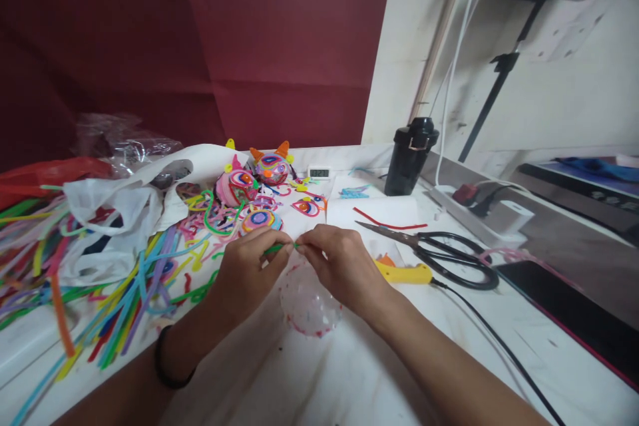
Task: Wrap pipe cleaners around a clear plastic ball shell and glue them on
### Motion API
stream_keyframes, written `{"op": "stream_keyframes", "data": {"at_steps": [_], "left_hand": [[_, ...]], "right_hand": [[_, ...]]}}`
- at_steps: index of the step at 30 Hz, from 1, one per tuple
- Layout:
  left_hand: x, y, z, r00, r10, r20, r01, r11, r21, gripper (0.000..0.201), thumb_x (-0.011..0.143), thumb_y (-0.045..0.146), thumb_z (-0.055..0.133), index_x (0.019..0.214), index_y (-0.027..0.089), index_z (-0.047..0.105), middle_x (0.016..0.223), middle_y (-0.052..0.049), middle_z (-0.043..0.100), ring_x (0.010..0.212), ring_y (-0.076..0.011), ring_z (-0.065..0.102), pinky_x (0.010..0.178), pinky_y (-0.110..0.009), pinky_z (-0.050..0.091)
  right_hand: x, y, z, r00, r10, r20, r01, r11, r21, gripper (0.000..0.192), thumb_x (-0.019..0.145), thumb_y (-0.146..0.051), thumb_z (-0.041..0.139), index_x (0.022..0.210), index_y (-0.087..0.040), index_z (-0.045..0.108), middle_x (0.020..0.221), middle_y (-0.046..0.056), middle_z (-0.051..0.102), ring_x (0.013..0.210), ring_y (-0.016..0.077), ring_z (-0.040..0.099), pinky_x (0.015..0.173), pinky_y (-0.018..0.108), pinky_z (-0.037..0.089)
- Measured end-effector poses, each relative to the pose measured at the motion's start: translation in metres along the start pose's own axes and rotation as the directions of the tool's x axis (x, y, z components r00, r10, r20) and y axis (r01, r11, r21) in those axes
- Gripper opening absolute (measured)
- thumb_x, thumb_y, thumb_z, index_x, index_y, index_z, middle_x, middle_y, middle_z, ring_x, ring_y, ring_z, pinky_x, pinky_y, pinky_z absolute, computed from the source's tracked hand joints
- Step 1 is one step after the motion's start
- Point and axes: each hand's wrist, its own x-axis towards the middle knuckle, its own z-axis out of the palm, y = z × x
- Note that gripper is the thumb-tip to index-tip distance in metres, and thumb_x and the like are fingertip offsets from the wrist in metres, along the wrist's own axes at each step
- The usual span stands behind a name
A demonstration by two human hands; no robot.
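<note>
Both forearms are stretched from the near edge of the white table [309,386], a dark band being worn on the left wrist. A green pipe cleaner [277,248] is pinched between the fingertips of the left hand [249,269] and the right hand [339,266], both closed on it near the table's middle. A clear ball [308,306] with red specks is seen lying just below the hands. Loose coloured pipe cleaners [120,286] are spread toward the left edge. Black scissors [439,249] and a yellow tool [404,273] are laid right of the hands, with finished figures [259,176] toward the far edge.
</note>
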Motion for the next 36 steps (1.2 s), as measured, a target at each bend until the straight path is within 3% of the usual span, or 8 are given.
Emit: {"op": "stream_keyframes", "data": {"at_steps": [7,12,20,26,28,30,33,36], "left_hand": [[0.002,-0.002,0.001,0.998,-0.03,-0.058,0.031,0.999,0.021,0.012,0.084,0.02,0.056,0.076,0.017,0.064,0.072,0.001,0.067,0.066,-0.0128,0.061,0.064,-0.023,0.044],[0.0,0.003,0.003,0.983,-0.153,-0.099,0.144,0.986,-0.089,0.013,0.083,0.021,0.057,0.073,0.019,0.064,0.067,0.003,0.066,0.061,-0.0116,0.06,0.06,-0.022,0.044],[-0.003,0.007,0.01,0.918,-0.392,-0.062,0.349,0.872,-0.344,0.015,0.08,0.031,0.061,0.074,0.018,0.066,0.064,0.002,0.066,0.056,-0.0124,0.06,0.052,-0.021,0.046],[-0.003,0.005,0.009,0.931,-0.357,-0.076,0.317,0.894,-0.317,0.014,0.082,0.03,0.059,0.077,0.019,0.066,0.064,0.003,0.066,0.055,-0.0116,0.06,0.051,-0.02,0.045],[-0.002,0.001,0.006,0.954,-0.283,-0.103,0.256,0.943,-0.213,0.012,0.084,0.027,0.058,0.077,0.019,0.065,0.069,0.002,0.067,0.06,-0.0123,0.061,0.056,-0.021,0.047],[0.0,-0.002,0.003,0.976,-0.177,-0.127,0.167,0.982,-0.087,0.012,0.085,0.024,0.057,0.078,0.018,0.065,0.073,0.001,0.068,0.066,-0.0136,0.063,0.062,-0.023,0.047],[0.001,-0.004,-0.001,0.992,-0.023,-0.124,0.032,0.997,0.069,0.014,0.088,0.023,0.054,0.081,0.017,0.064,0.077,-0.002,0.068,0.072,-0.0153,0.064,0.067,-0.025,0.047],[0.001,-0.004,-0.003,0.996,0.064,-0.062,-0.053,0.986,0.157,0.017,0.092,0.022,0.05,0.082,0.018,0.063,0.078,-0.002,0.067,0.074,-0.0159,0.064,0.068,-0.026,0.046]], "right_hand": [[0.0,0.0,0.009,0.959,0.277,-0.06,-0.248,0.923,0.293,0.013,0.08,-0.012,0.062,0.074,-0.018,0.072,0.065,0.0,0.069,0.057,0.0122,0.058,0.056,0.021,0.041],[0.001,-0.004,0.018,0.873,0.485,-0.056,-0.372,0.736,0.566,0.011,0.074,-0.022,0.064,0.072,-0.017,0.074,0.058,0.0,0.065,0.052,0.0125,0.054,0.052,0.023,0.04],[0.005,-0.017,0.02,0.761,0.645,0.073,-0.364,0.331,0.871,0.009,0.061,-0.022,0.074,0.066,-0.015,0.073,0.049,-0.003,0.061,0.046,0.0079,0.048,0.048,0.02,0.038],[0.006,-0.018,0.023,0.727,0.677,0.115,-0.305,0.168,0.937,0.015,0.058,-0.024,0.078,0.068,-0.014,0.073,0.051,-0.001,0.064,0.047,0.0087,0.052,0.048,0.021,0.04],[0.007,-0.016,0.022,0.739,0.663,0.12,-0.312,0.179,0.933,0.016,0.059,-0.025,0.078,0.07,-0.015,0.072,0.053,-0.001,0.065,0.047,0.0091,0.052,0.048,0.021,0.041],[0.007,-0.012,0.02,0.771,0.626,0.119,-0.363,0.279,0.889,0.013,0.063,-0.024,0.075,0.071,-0.015,0.071,0.053,-0.002,0.064,0.046,0.0093,0.052,0.047,0.021,0.04],[0.005,-0.006,0.016,0.847,0.523,0.091,-0.417,0.548,0.725,0.006,0.073,-0.02,0.067,0.073,-0.015,0.071,0.053,-0.002,0.061,0.048,0.0105,0.053,0.048,0.021,0.039],[0.003,-0.002,0.009,0.942,0.335,0.017,-0.306,0.839,0.45,0.011,0.079,-0.013,0.061,0.078,-0.017,0.072,0.063,0.0,0.066,0.057,0.0121,0.058,0.056,0.023,0.041]]}}
